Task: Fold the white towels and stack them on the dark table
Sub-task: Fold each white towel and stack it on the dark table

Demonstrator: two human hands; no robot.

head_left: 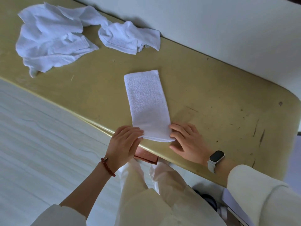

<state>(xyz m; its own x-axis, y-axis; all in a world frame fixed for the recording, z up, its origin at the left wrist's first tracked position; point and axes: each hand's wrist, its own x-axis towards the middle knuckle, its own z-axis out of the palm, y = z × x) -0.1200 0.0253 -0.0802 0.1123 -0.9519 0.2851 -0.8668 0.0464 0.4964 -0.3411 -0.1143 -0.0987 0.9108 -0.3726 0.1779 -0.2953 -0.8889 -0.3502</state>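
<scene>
Table (203, 88): an olive-yellow top running from the upper left to the right of the frame; its near edge cuts diagonally through the middle, with a rounded corner at far right. Bare, scuffed surface lies right of the strip, which looks like room enough to set a stack.
Wall (228, 26): pale, tight along the table's far edge, so nothing can slide past that side.
Floor (40, 136): light boards, lower left.
Pile (48, 38): crumpled white towels at upper left, unfolded, well apart from the hands; likely left there to keep the working patch free.
Loose towel (128, 36): bunched just right of the pile, near the wall.
Strip (146, 105): one towel folded into a long narrow band, centre frame, its near end at the table edge, probably so it can be lifted for the next fold.
Left hand (125, 142): fingers lightly bent, pinching the strip's near left corner.
Right hand (187, 139): fingers fairly straight against the near right corner, thumb flat on the table.
Watch (216, 157): on the right wrist.
Bracelet (107, 167): red beads on the left wrist.
</scene>
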